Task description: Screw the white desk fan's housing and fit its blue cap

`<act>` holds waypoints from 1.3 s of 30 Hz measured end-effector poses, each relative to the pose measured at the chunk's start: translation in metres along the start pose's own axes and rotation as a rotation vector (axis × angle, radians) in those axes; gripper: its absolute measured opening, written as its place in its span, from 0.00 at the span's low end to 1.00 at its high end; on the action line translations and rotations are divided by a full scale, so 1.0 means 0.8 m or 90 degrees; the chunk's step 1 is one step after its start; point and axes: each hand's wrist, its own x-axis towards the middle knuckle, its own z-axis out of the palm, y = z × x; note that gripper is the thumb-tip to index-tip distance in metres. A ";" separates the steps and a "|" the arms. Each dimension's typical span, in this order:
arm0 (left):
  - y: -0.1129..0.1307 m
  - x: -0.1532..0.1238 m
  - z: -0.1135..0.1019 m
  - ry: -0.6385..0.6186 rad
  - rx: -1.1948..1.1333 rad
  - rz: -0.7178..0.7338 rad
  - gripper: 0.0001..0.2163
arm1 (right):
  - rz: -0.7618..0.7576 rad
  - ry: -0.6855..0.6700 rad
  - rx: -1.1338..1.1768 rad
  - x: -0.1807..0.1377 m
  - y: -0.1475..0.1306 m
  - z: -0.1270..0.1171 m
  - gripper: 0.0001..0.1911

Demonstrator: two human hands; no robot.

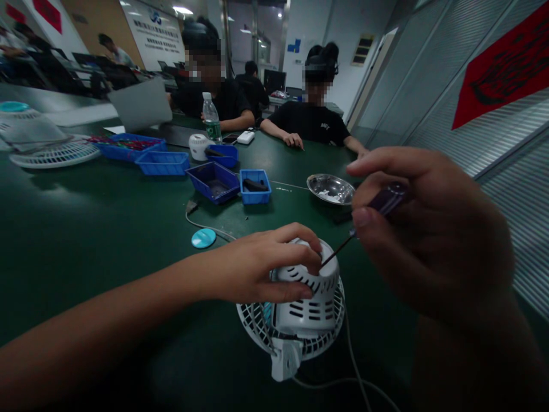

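A small white fan [311,312] lies face down on the green table [86,229], its slotted motor housing pointing up. My left hand [257,269] is wrapped round the top of that housing, fingers closed on it. My right hand [424,229] pinches a screwdriver [381,203] with a dark purple handle; its thin shaft slants down and its tip touches the top of the housing beside my left fingertips. The fan's white cord [355,372] trails toward the near edge.
Several blue bins [214,180] stand mid-table, with a metal dish [330,189], a teal disc [203,238], a water bottle [211,117] and fan grilles [55,151] at far left. Two people sit across the table, arms resting on it.
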 end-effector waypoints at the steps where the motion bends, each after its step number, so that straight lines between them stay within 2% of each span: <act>1: 0.001 0.000 0.000 0.002 0.000 0.003 0.10 | 0.005 -0.010 0.028 0.000 0.000 0.000 0.15; 4: 0.002 0.002 -0.002 0.004 -0.005 0.006 0.09 | 0.006 -0.026 0.100 -0.001 0.000 0.001 0.14; 8: 0.002 0.004 -0.003 -0.001 -0.010 -0.001 0.09 | -0.002 -0.015 0.051 -0.002 0.001 0.002 0.11; 13: 0.002 0.003 -0.002 0.004 -0.017 0.008 0.09 | 0.012 -0.042 0.119 -0.002 0.002 -0.002 0.17; 18: 0.002 0.002 -0.002 -0.002 -0.010 0.001 0.09 | 0.002 -0.029 0.049 -0.002 0.001 -0.003 0.12; 23: 0.002 0.002 -0.002 -0.002 -0.019 0.000 0.09 | 0.006 -0.040 0.112 -0.002 0.001 -0.001 0.18; 28: 0.003 0.002 -0.003 -0.005 -0.008 -0.003 0.09 | -0.005 0.006 0.042 -0.003 0.002 -0.002 0.10; 35: 0.001 0.000 -0.002 -0.011 -0.021 -0.006 0.10 | 0.010 -0.054 0.184 -0.006 0.003 -0.008 0.22; 39: 0.003 0.002 -0.003 -0.004 -0.017 -0.007 0.09 | -0.017 -0.036 0.090 -0.003 0.003 -0.005 0.15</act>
